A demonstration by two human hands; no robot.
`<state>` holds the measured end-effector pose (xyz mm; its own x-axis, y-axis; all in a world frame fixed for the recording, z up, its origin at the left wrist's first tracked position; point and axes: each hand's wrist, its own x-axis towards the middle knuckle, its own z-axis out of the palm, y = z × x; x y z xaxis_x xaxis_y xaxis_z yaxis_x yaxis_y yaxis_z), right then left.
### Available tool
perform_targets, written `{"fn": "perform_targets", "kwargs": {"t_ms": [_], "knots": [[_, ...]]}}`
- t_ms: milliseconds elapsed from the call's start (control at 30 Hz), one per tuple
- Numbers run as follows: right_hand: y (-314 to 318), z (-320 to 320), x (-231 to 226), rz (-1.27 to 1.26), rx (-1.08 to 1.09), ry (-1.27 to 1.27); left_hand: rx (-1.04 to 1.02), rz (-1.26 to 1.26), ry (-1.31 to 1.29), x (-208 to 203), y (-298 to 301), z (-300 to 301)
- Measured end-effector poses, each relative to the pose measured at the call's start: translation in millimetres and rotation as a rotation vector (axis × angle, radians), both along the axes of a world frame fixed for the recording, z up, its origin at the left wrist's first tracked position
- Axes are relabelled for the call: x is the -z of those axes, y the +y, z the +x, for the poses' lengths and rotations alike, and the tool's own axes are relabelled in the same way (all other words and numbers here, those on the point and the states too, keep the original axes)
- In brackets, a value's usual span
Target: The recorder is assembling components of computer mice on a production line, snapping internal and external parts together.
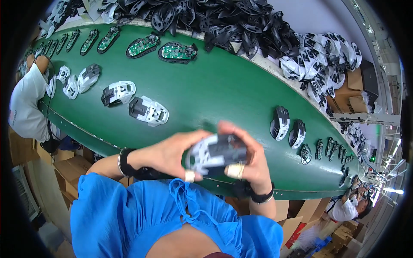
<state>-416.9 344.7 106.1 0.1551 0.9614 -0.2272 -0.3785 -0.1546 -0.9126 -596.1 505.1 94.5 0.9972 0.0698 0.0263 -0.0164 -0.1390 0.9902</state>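
Observation:
Between both hands, above the near edge of the green work surface, is a white and dark grey computer mouse shell (217, 152), blurred by motion. My left hand (172, 152) grips its white end, thumb at the near side. My right hand (249, 159) closes round the dark end, fingers over the far side and thumb at the near side. Both thumbs wear pale coverings. Beyond my left hand lie similar mouse shells (148, 110), white with dark parts. Two more black and white mouse shells (280, 123) lie to the right of my right hand.
Black bases with green circuit boards (178, 52) line the far side of the green surface (215, 86). Behind them are heaps of black plastic parts (185, 17) and white shells (318, 60). Smaller assemblies (319, 149) extend rightward. People sit at left (30, 103) and far right (346, 208).

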Motion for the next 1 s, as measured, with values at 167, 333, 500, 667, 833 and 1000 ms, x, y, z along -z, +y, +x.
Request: {"fn": "perform_targets", "kwargs": {"t_ms": [167, 333, 500, 667, 833, 1000], "knots": [[-12, -28, -25, -0.025, -0.059, -0.101, -0.108, 0.041, -0.081, -8, -22, -9], [4, -19, -32, -0.071, -0.057, -0.275, -0.124, -0.09, -0.019, -7, -16, 3], [30, -3, -16, 0.358, 0.097, -1.211, -0.219, -0.421, -0.15, 25, 3, 26], [35, -13, -6, 0.615, 0.049, -1.732, -0.17, -1.229, 0.163, 31, 5, 19], [87, 19, -12, 0.58, -0.018, -1.204, -0.412, -1.421, 0.165, 48, 13, 14], [174, 151, 75, 0.236, 0.542, -1.071, -0.243, -1.39, 0.335, 47, 7, 9]]}}
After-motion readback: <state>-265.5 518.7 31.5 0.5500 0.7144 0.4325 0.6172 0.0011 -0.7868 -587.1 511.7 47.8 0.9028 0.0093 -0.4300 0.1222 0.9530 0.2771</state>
